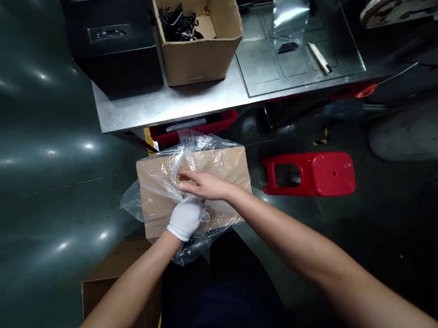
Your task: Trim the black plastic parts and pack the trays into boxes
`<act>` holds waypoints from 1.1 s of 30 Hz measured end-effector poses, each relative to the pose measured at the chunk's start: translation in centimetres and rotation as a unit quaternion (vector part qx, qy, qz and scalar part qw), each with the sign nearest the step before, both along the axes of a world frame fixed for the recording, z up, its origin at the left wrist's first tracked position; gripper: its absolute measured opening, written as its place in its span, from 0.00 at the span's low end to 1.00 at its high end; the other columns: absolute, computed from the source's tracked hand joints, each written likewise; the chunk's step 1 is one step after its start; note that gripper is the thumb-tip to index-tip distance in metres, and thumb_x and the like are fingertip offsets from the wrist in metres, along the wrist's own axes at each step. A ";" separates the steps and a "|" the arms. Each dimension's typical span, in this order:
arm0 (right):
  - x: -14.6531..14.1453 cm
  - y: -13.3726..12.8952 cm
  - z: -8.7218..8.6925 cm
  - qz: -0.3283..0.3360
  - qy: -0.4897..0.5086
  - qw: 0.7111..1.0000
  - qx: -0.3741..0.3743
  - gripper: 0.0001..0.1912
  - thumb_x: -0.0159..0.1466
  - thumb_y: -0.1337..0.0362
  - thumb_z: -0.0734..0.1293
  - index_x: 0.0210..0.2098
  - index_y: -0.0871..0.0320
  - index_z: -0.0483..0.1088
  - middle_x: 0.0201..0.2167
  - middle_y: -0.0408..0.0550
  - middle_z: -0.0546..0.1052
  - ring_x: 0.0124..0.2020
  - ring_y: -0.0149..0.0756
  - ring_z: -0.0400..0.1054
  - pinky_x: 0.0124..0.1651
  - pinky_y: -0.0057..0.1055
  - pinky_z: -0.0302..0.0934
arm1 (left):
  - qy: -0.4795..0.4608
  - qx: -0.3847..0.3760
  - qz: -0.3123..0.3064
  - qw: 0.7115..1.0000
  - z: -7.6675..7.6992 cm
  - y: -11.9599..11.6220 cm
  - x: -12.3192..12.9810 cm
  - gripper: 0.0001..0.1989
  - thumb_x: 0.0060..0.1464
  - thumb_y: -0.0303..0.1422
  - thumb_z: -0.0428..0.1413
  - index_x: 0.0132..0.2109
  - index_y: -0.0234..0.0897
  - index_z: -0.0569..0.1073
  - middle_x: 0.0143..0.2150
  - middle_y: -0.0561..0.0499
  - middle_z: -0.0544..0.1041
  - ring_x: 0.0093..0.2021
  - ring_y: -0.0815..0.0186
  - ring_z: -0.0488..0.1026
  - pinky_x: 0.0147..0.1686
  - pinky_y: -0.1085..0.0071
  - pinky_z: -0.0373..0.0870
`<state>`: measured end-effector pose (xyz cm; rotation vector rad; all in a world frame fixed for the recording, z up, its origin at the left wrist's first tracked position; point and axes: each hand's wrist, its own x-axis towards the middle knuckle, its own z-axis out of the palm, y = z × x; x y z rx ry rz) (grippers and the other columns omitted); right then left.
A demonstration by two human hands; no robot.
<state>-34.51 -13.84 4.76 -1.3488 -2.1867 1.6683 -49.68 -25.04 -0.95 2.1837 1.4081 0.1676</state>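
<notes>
In front of my body is a flat, brown cardboard surface [153, 191] with clear plastic bag film [216, 159] crumpled over it and spilling past its edges. My left hand [187, 218], in a white glove, is closed on gathered film near the middle of the cardboard. Just above it lies my bare right hand [207, 184], its fingers stretched out to the left over the plastic, thumb side apart. Whether the right fingertips touch the film I cannot tell. The tips of the left fingers are hidden.
Ahead stands a metal table [204, 98] with a black box [118, 65], an open carton [200, 61] of small black parts and a white-handled tool [319, 58]. Below is a red bin [218, 122]. A red stool [332, 174] lies right; another carton [108, 264] stands lower left.
</notes>
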 end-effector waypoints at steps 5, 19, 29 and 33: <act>-1.0 -0.1 -4.5 0.089 0.011 0.993 -0.075 0.22 0.71 0.50 0.63 0.42 0.59 0.82 0.40 0.51 0.85 0.43 0.44 0.79 0.48 0.35 0.68 | -0.024 0.053 0.010 0.998 0.0 -0.9 -1.0 0.19 0.70 0.40 0.50 0.54 0.33 0.80 0.52 0.37 0.82 0.56 0.50 0.79 0.56 0.55 0.76; 3.8 -6.2 -0.2 -0.106 0.202 0.954 -0.194 0.23 0.73 0.45 0.62 0.44 0.56 0.80 0.47 0.48 0.82 0.33 0.33 0.73 0.42 0.33 0.69 | 0.092 -0.036 0.272 0.957 3.4 -3.2 0.1 0.23 0.73 0.39 0.42 0.37 0.36 0.77 0.38 0.42 0.79 0.41 0.57 0.77 0.42 0.63 0.67; 8.3 2.6 -5.9 0.253 -0.033 0.959 0.124 0.19 0.73 0.53 0.62 0.42 0.58 0.80 0.61 0.59 0.69 0.49 0.45 0.72 0.50 0.40 0.64 | 0.176 -0.185 0.175 0.951 -3.5 -1.8 -1.9 0.19 0.71 0.37 0.45 0.52 0.37 0.79 0.41 0.42 0.82 0.37 0.58 0.77 0.35 0.67 0.64; 9.4 2.9 -10.5 0.272 -0.140 0.943 0.130 0.17 0.73 0.52 0.62 0.50 0.51 0.79 0.52 0.54 0.76 0.42 0.43 0.72 0.40 0.34 0.58 | 0.208 -0.211 0.167 0.940 -6.0 -1.8 -2.4 0.21 0.71 0.37 0.43 0.55 0.37 0.78 0.42 0.39 0.81 0.38 0.55 0.78 0.36 0.66 0.65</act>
